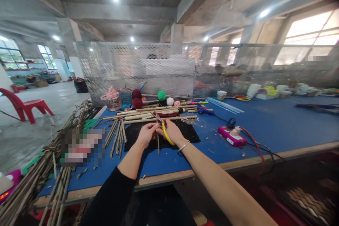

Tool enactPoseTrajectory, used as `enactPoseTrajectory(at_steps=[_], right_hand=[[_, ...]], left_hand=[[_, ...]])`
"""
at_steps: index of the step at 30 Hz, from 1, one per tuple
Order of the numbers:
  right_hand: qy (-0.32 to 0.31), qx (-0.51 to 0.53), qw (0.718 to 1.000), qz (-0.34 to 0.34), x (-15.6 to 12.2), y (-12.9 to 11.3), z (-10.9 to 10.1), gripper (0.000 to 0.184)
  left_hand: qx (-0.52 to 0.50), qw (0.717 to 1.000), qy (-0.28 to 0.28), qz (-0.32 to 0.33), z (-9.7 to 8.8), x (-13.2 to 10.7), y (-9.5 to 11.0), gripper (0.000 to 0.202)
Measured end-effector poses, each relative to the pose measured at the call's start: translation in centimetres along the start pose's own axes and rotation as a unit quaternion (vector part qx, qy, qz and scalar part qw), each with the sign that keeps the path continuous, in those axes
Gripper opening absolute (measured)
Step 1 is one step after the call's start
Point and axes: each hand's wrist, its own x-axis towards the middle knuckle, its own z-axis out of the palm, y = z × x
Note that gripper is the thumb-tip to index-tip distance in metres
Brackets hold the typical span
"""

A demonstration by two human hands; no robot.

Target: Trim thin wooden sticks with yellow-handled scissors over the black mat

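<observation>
My right hand (171,131) is closed around yellow-handled scissors (166,133), their blades pointing up and away from me. Just left of it, my left hand (149,133) pinches a thin brown stick (158,144) that stands out toward me below the fingers. Both hands meet over a black cloth (189,132) on the blue table. Short cut sticks (116,137) lie fanned out to the left of the cloth. Beyond the hands are longer pale rods (140,115). Where the blades meet the stick is too small to make out.
A blue glue gun (205,110) and a magenta power strip (231,136) with cords lie to the right. Yarn balls (137,99) and a pink-lidded jar (113,100) stand at the back. Bundled twigs (47,159) cover the left edge. A perforated metal screen (137,67) rises behind.
</observation>
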Motion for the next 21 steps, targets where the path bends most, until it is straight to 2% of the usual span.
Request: enactPoseTrajectory(at_steps=[5,8,13,21], right_hand=[[-0.008,0.015,1.000,0.004,-0.03,-0.05,0.05,0.054],[-0.025,-0.005,0.999,0.029,-0.06,-0.29,-0.12,0.054],[-0.020,-0.049,0.998,0.042,-0.03,-0.37,-0.29,0.054],[-0.046,-0.057,0.996,0.058,0.11,-0.30,-0.16,0.055]], left_hand=[[0.002,1.000,0.000,0.002,0.06,-0.07,-0.01,0.043],[0.002,1.000,0.000,0.009,0.02,-0.02,-0.10,0.044],[0.002,1.000,0.002,0.019,-0.11,0.13,-0.26,0.042],[0.001,1.000,0.008,0.023,-0.32,0.21,-0.18,0.040]])
